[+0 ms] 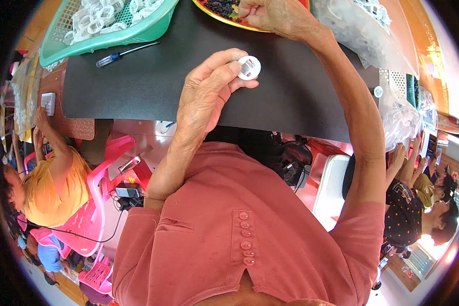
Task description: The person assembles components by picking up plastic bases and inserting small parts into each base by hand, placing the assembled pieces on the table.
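Between the thumb and fingers of my left hand point(209, 86) is a small round white plastic part point(249, 68), held above the dark table. Its face has a rectangular recess with something metallic or clear in it. My right hand point(278, 16) reaches to the far side, its fingers pinched together over a red and yellow tray point(250, 24). Small black pieces point(221, 7) lie in that tray. Whatever the right fingertips hold is too small or hidden to make out.
A green basket point(86, 48) of white plastic parts stands at the far left, with a screwdriver point(127, 54) near it. Clear plastic bags point(364, 33) of white parts lie at the far right. Other people sit on both sides; pink chairs point(99, 204) stand left.
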Tool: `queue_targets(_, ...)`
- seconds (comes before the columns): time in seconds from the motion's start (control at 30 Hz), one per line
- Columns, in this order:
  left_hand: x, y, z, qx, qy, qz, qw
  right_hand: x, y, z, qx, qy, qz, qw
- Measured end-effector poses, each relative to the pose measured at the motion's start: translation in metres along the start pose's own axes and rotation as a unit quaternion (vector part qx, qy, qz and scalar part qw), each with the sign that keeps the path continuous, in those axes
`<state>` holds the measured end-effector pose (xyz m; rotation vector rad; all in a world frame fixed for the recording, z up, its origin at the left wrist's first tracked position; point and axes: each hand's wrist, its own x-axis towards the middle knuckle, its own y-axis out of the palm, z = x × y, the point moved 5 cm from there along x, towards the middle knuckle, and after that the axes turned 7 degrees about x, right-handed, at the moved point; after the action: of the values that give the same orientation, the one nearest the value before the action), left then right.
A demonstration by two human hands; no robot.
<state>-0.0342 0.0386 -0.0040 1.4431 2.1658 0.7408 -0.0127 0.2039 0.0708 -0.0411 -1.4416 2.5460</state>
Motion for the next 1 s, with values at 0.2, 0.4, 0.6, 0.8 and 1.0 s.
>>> queue_targets(0.2,0.002,0.001,0.001,-0.003,0.004,0.009,1.000,-0.009,0.006,-0.011,-0.008,-0.058,-0.053,0.997)
queue_targets(0.4,0.001,-0.001,0.001,0.014,0.010,0.000,1.000,-0.008,-0.005,0.008,0.020,0.109,0.024,0.994)
queue_targets(0.6,0.001,-0.001,0.000,0.016,0.008,0.000,1.000,-0.014,0.007,-0.015,0.027,-0.035,-0.061,0.997)
queue_targets(0.8,0.001,-0.003,-0.001,-0.006,0.017,-0.004,1.000,-0.047,0.000,0.007,0.202,0.059,-0.186,0.960)
queue_targets(1.0,0.001,-0.003,-0.001,-0.004,0.040,-0.008,0.999,-0.081,0.022,0.017,0.344,0.024,-0.246,0.906)
